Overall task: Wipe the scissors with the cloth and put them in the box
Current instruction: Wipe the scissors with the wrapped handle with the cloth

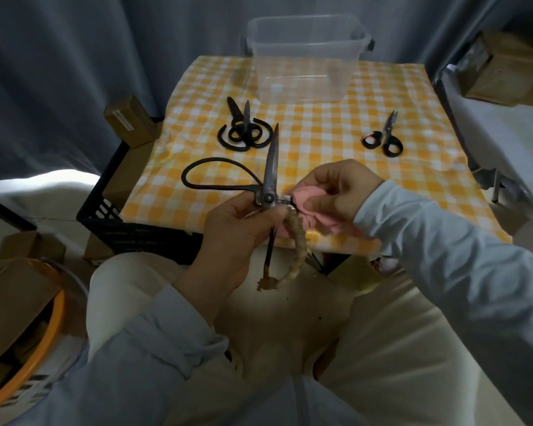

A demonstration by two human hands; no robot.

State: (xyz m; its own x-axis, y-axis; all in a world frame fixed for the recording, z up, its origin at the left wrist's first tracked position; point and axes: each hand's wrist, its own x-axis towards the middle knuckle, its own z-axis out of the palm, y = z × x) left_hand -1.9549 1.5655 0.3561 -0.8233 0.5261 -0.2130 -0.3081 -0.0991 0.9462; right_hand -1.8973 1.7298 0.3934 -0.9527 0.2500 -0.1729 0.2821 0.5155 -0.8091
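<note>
1. The left hand (pixel 237 229) has its fingers curled round the large scissors (pixel 271 167) just below the pivot and holds them up with the blades spread wide.
2. The right hand (pixel 339 189) is closed on the pink cloth (pixel 308 221). It pinches the cloth round the blade that points right, which is mostly hidden in the folds.
3. The main risk is the other blade, which stands bare, pointing up and far, close to the left of the right hand. A hasty stroke back toward the pivot could bring the knuckles against it.
4. The cloth looks thin where it is pinched. Sliding along the edge rather than the flats could cut through to the fingers.
5. If the left hand's grip loosens, the blades may swing shut on the cloth or a finger. The frayed, twine-wrapped handle hanging toward the lap could also snag the cloth.
6. The scissors are held in the air over the near edge of the table (pixel 320 130), between the two hands. The pivot touches the left fingertips, and one loop handle reaches out to the left.
7. The clear box (pixel 305 87) stands at the far edge of the table, well apart from both hands, and no scissors show through its walls.
8. Between the hands and the box lie two overlapped pairs (pixel 243 133) at far left and a small pair (pixel 382 139) at far right, all apparently unwiped.
9. A black crate (pixel 120 222) sits left of the table.
</note>
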